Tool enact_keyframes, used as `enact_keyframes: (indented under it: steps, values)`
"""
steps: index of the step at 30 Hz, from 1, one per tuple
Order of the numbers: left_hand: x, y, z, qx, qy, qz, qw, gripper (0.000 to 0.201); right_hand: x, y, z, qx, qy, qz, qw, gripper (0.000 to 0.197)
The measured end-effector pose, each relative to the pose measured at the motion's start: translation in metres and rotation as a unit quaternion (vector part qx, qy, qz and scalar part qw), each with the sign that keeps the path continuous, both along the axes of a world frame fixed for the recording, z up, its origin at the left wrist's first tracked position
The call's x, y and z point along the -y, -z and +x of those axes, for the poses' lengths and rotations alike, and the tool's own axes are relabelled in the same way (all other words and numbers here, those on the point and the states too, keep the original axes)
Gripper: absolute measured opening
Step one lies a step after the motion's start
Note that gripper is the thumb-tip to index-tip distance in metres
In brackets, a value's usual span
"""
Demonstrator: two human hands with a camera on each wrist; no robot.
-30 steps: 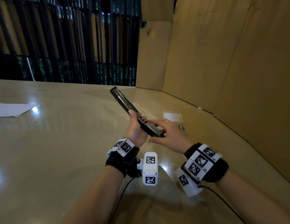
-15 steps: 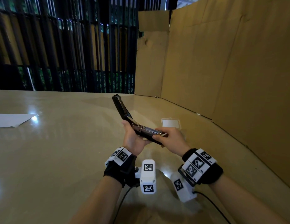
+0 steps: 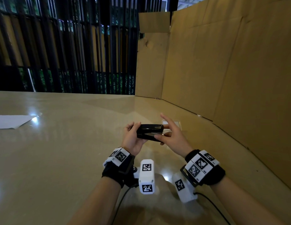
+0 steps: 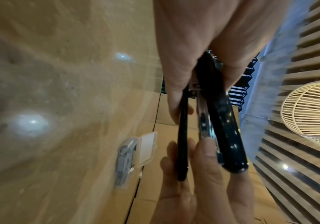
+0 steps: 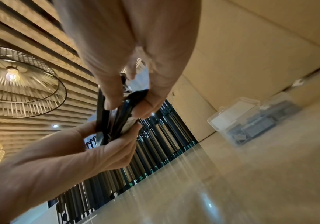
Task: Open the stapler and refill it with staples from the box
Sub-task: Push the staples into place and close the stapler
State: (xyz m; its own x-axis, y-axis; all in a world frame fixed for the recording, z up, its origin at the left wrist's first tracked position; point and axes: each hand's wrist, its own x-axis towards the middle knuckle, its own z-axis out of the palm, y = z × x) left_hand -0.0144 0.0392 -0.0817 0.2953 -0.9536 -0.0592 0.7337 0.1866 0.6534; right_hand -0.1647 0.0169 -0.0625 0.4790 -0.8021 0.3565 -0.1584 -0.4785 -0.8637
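Both hands hold the black stapler (image 3: 149,132) in the air just above the desk (image 3: 60,151). In the head view the left hand (image 3: 131,140) wraps its fingers round the stapler's left end, while the right hand (image 3: 171,135) pinches the right end between thumb and lower fingers, its index finger standing straight and free. A second ago the top arm stood swung up and open; now it lies folded down on the base, so the stapler is shut again, and by that the refill looks done or nearly so. The clear staple box (image 3: 171,125) lies on the desk just behind the right hand, near the cardboard wall (image 3: 222,78), which closes off the right side. Open desk stretches to the left, as far as a white paper (image 3: 11,121).

From the left wrist, the stapler (image 4: 222,121) shows a narrow gap between top arm and base, with the metal channel glinting inside. The staple box (image 4: 134,153) lies open below, well apart from the stapler.

From the right wrist, the right hand's fingertips (image 5: 115,100) press the stapler (image 5: 117,118) together, and the staple box (image 5: 251,121) sits off to the right against the cardboard.
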Motion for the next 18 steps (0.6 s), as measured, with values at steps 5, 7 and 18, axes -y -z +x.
enact_keyframes:
  steps: [5,7,18]
  values:
    - [0.009,0.008,0.011,-0.02,0.004,0.038,0.999,0.051,-0.006,-0.011,-0.007,-0.163,-0.045,-0.115,0.979,0.079]
    - [0.009,0.006,0.01,-0.018,0.028,0.054,0.998,0.064,-0.006,-0.013,-0.005,-0.193,-0.032,-0.146,0.97,0.071]
    - [-0.01,-0.001,-0.003,0.075,0.116,0.145,0.98,0.016,0.02,0.001,0.005,-0.096,0.069,0.072,0.99,0.053]
